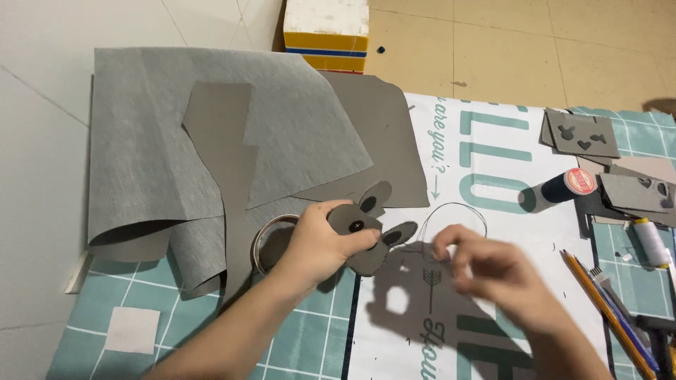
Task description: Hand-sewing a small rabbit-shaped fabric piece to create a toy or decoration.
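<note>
Head view: left hand (320, 243) pinches a grey eared felt cutout with black button (365, 236), steadying it; at three o'clock, right hand (486, 271) pinches thin dark thread (458, 211).

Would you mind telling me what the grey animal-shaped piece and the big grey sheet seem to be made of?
The animal-shaped piece looks like matte grey felt or faux leather: flat, clean-cut edges, black button sewn on. The big sheet seems the same flexible fabric-backed material, judging by its curling folds.

A matt grey felt mouse-shaped cutout (366, 232), fitted with a glossy black plastic button (357, 226), is seen. Behind it, a large matt grey fabric sheet (162, 141) of fine woven texture is draped; beneath it, smooth teal-and-white checked cloth (310, 338) is spread.
</note>
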